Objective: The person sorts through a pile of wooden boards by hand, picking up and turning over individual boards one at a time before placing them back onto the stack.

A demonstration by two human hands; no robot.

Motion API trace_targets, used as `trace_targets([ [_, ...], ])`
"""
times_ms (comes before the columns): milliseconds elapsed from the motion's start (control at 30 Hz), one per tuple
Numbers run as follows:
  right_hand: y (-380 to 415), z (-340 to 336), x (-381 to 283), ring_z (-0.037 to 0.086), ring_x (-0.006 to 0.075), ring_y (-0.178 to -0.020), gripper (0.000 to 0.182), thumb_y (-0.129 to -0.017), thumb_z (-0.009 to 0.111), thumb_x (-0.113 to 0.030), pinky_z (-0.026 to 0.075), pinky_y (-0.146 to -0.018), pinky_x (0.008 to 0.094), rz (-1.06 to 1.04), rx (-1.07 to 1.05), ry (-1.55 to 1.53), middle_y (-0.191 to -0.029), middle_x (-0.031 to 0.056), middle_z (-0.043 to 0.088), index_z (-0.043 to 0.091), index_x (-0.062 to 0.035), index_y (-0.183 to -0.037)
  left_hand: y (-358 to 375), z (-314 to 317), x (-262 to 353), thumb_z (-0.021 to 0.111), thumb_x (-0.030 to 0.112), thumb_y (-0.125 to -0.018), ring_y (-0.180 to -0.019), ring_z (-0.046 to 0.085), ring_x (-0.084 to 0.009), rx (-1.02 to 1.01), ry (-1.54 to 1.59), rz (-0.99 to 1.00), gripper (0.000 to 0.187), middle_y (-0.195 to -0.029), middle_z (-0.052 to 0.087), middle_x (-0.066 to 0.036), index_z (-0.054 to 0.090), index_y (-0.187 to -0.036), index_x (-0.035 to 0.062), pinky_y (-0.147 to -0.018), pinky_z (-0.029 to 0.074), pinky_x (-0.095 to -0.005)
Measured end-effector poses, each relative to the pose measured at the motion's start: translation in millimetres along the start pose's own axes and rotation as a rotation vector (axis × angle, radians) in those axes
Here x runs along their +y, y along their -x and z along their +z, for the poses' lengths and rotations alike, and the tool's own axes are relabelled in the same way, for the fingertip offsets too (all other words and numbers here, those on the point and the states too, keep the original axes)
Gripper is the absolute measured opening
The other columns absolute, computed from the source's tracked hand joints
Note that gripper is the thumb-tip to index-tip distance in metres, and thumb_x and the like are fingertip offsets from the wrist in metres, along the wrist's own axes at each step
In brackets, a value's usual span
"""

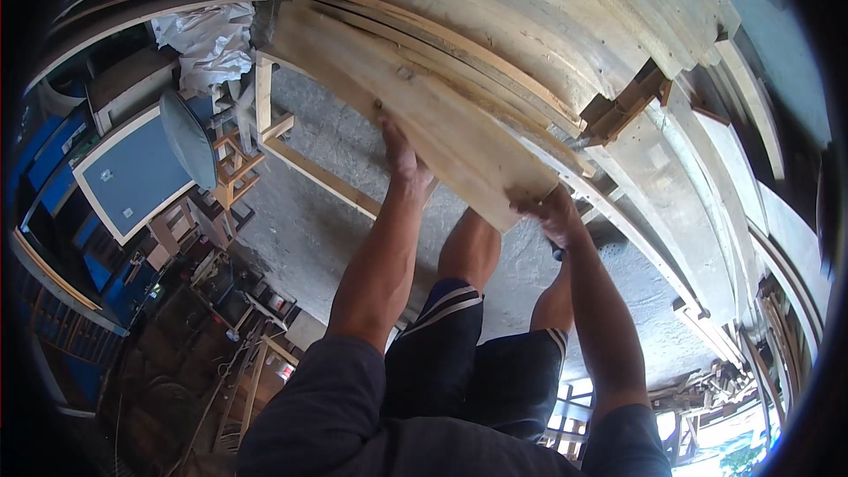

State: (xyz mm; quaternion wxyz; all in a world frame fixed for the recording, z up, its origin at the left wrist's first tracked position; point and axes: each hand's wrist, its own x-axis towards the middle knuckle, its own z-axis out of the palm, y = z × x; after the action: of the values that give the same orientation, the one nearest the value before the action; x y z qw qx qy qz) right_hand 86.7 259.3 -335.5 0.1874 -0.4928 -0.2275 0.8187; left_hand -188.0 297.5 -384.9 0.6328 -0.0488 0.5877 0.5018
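Observation:
A long, wide wooden board (415,97) runs diagonally from the upper left down toward the centre right, held in both hands. My left hand (405,152) grips its lower edge near the middle, with the fingers partly hidden under the board. At the board's near right end, my right hand (549,215) is closed on the corner. Just behind the board lie several long narrow planks (459,51), stacked side by side. Dark knots show on the board's face.
Large wooden sheets (565,9) fill the top and right. A wooden frame (322,178) stands on the grey floor (300,252). At left are a blue panel (132,172), a round-topped stool (188,140) and crumpled plastic (208,44). Scrap wood (720,389) lies at lower right.

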Motion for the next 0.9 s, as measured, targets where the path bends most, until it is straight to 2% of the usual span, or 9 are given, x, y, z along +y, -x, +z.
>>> trace_targets([
  [200,-11,-16,-11,0.061,0.0191,-0.096,0.042,-0.074,0.073,-0.002,0.048,-0.088,0.0339,0.080,-0.030,-0.278,-0.100,0.0082,0.065,0.056,0.0004,-0.113,9,47,26,0.033,0.060,-0.093,-0.126,0.041,-0.0226,-0.101,0.017,0.155,0.064,-0.137,0.040,-0.006,0.027,-0.142,0.0187,-0.104,0.038,-0.0435],
  [333,-47,-73,-3,0.058,0.0210,-0.106,0.040,-0.086,0.063,-0.016,0.049,-0.091,0.0361,-0.282,0.089,0.036,-0.115,0.0146,0.059,0.052,0.0021,-0.119,-56,88,30,0.037,0.055,-0.094,-0.121,0.045,-0.0201,-0.262,-0.049,0.259,0.059,-0.133,0.043,-0.004,0.031,-0.139,0.0181,-0.098,0.044,-0.0437],
  [400,-59,-90,-21,0.057,0.0221,-0.109,0.038,-0.091,0.055,-0.017,0.049,-0.091,0.0379,-0.511,0.148,-0.081,-0.117,0.0157,0.057,0.049,0.0017,-0.123,-84,112,31,0.044,0.049,-0.095,-0.119,0.047,-0.0215,-0.208,-0.114,0.180,0.056,-0.132,0.045,-0.007,0.031,-0.139,0.0154,-0.097,0.045,-0.0435],
  [567,-86,-176,-38,0.059,0.0181,-0.100,0.028,-0.091,0.053,-0.021,0.048,-0.086,0.0325,-0.562,0.666,0.344,-0.107,0.0099,0.061,0.054,-0.0022,-0.112,-114,146,49,0.050,0.033,-0.096,-0.112,0.053,-0.0332,-0.168,-0.451,-0.034,0.055,-0.131,0.044,-0.017,0.029,-0.140,0.0080,-0.097,0.047,-0.0440],
  [633,-64,-157,-68,0.060,0.0193,-0.097,0.026,-0.092,0.052,-0.022,0.047,-0.084,0.0307,-0.479,0.715,-0.310,-0.103,0.0100,0.062,0.055,-0.0034,-0.111,-99,149,55,0.049,0.029,-0.097,-0.112,0.053,-0.0354,-0.190,-0.604,0.037,0.054,-0.132,0.044,-0.018,0.028,-0.142,0.0086,-0.096,0.047,-0.0454],
  [667,-54,-162,-44,0.060,0.0189,-0.094,0.025,-0.091,0.056,-0.020,0.047,-0.085,0.0305,-0.590,0.588,-0.140,-0.100,0.0100,0.062,0.056,-0.0031,-0.110,-96,137,52,0.049,0.028,-0.096,-0.113,0.053,-0.0359,-0.150,-0.645,0.051,0.054,-0.131,0.046,-0.017,0.027,-0.143,0.0121,-0.096,0.045,-0.0465],
  [733,-52,-162,-8,0.062,0.0169,-0.092,0.038,-0.085,0.069,-0.027,0.048,-0.085,0.0328,-0.295,0.529,0.171,-0.103,0.0085,0.064,0.054,-0.0017,-0.109,-84,111,38,0.049,0.029,-0.096,-0.110,0.053,-0.0345,-0.014,-0.651,0.025,0.051,-0.128,0.048,-0.016,0.030,-0.142,0.0149,-0.096,0.043,-0.0461],
  [767,-59,-167,33,0.062,0.0167,-0.088,0.044,-0.079,0.075,-0.025,0.047,-0.087,0.0314,-0.346,0.479,0.491,-0.100,0.0054,0.064,0.054,-0.0029,-0.110,-77,95,28,0.049,0.029,-0.096,-0.108,0.053,-0.0334,0.052,-0.642,-0.010,0.049,-0.127,0.048,-0.016,0.032,-0.140,0.0150,-0.097,0.043,-0.0459],
  [900,-49,-104,43,0.049,0.0363,-0.116,0.083,-0.061,0.086,-0.040,0.041,-0.099,0.0422,-0.151,0.404,1.017,-0.124,0.0215,0.047,0.046,-0.0051,-0.125,-55,26,-27,0.051,0.028,-0.095,-0.103,0.054,-0.0289,0.218,-0.585,-0.191,0.043,-0.122,0.051,-0.015,0.036,-0.133,0.0146,-0.094,0.045,-0.0449],
])
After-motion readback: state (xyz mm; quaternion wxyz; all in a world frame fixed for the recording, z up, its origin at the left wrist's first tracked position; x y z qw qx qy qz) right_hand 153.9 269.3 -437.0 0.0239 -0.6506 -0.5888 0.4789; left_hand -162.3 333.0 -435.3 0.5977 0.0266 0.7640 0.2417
